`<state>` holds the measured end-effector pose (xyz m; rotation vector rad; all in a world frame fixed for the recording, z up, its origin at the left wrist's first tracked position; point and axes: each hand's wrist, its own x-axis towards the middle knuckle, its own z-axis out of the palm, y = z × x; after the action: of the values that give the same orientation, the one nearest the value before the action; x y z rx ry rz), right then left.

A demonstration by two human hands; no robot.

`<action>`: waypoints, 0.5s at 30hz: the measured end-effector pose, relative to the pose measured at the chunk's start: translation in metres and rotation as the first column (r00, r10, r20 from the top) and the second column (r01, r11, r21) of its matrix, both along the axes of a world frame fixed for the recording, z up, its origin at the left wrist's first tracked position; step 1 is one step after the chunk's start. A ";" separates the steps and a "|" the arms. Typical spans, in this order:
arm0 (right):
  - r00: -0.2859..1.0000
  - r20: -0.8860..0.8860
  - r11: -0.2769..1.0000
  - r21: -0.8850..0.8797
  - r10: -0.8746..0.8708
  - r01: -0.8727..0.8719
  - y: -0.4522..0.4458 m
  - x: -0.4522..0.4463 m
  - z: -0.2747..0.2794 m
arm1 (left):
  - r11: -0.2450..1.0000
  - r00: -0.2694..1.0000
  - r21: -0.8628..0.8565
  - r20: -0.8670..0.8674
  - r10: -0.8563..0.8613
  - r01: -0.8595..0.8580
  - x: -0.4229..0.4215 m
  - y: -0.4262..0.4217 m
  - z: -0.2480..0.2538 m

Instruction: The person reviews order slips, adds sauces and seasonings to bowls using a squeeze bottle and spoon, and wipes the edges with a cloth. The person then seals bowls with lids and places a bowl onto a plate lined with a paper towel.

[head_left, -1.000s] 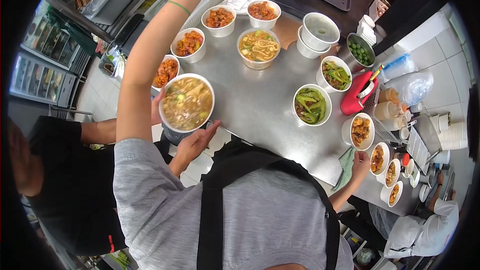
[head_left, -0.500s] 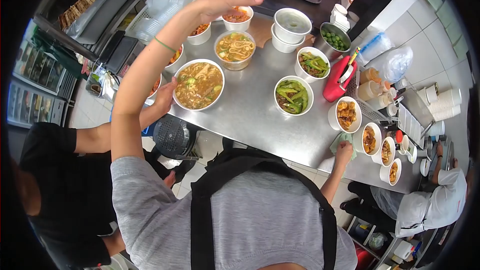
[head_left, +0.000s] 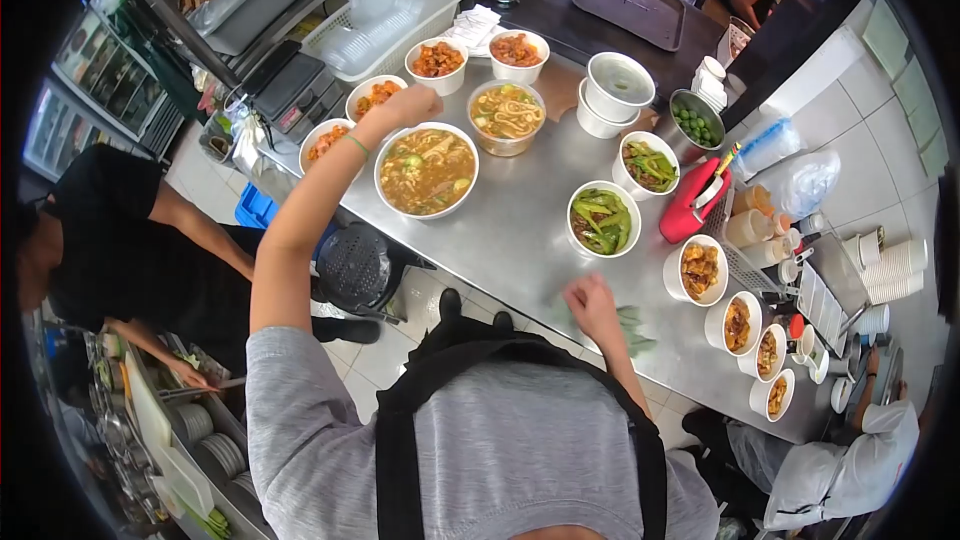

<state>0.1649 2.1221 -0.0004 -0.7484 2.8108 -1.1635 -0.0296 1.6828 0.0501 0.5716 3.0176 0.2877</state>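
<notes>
My left hand (head_left: pixel 412 106) is above the far rim of a white bowl of noodle soup (head_left: pixel 427 171), its fingers curled; whatever may be in them is hidden. Beside it stand a clear tub of noodle soup (head_left: pixel 507 117) and a bowl of orange-red food (head_left: pixel 437 59). My right hand (head_left: pixel 592 304) is slightly blurred, its fingers folded in, near the counter's front edge. A green cloth (head_left: pixel 632 328) lies just right of it, partly behind my wrist. Bowls of green vegetables (head_left: pixel 603 221) are farther in.
Bowls of browned food (head_left: pixel 698 269) line the right side, near a red holder (head_left: pixel 697 202). A basket of plastic lids (head_left: pixel 380 22) is at the back left. One co-worker (head_left: pixel 110 240) stands at left, another (head_left: pixel 850 460) at lower right. A black bin (head_left: pixel 355 265) is below the counter.
My left arm has lowered towards the soup bowl. My right hand has left the cloth and moved left. The left co-worker's hand has gone from the bowl. The view has shifted.
</notes>
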 end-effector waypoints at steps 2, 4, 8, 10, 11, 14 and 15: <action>0.996 -0.081 0.954 -0.300 -0.047 0.021 -0.041 -0.024 -0.017 | 0.999 0.997 -0.046 0.073 0.002 0.001 -0.003 -0.007 -0.012; 0.977 0.203 0.913 -0.385 -0.061 0.137 -0.079 -0.058 -0.045 | 0.999 0.994 -0.020 0.107 -0.028 0.030 -0.008 -0.007 -0.020; 0.972 0.199 0.962 -0.213 -0.127 0.169 -0.147 -0.120 -0.065 | 0.987 0.986 0.066 0.063 -0.152 0.148 -0.019 -0.009 -0.034; 0.990 0.067 0.951 -0.278 -0.124 0.138 -0.172 -0.143 -0.064 | 0.982 0.976 0.078 0.119 -0.182 0.173 -0.027 -0.007 -0.030; 0.992 0.002 0.940 -0.320 -0.128 0.122 -0.183 -0.151 -0.059 | 0.977 0.969 0.074 0.128 -0.209 0.201 -0.027 -0.004 -0.025; 0.990 -0.133 0.927 -0.376 -0.052 -0.002 -0.202 -0.161 -0.037 | 0.959 0.946 0.093 0.161 -0.281 0.269 -0.025 0.003 -0.017; 0.986 -0.168 0.923 -0.382 -0.010 -0.055 -0.205 -0.162 -0.029 | 0.952 0.939 0.115 0.171 -0.300 0.283 -0.025 0.005 -0.017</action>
<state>0.0033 1.9167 -0.0292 -0.9347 2.7162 -1.7598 -0.0548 1.6874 0.0327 0.9313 2.7021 0.4323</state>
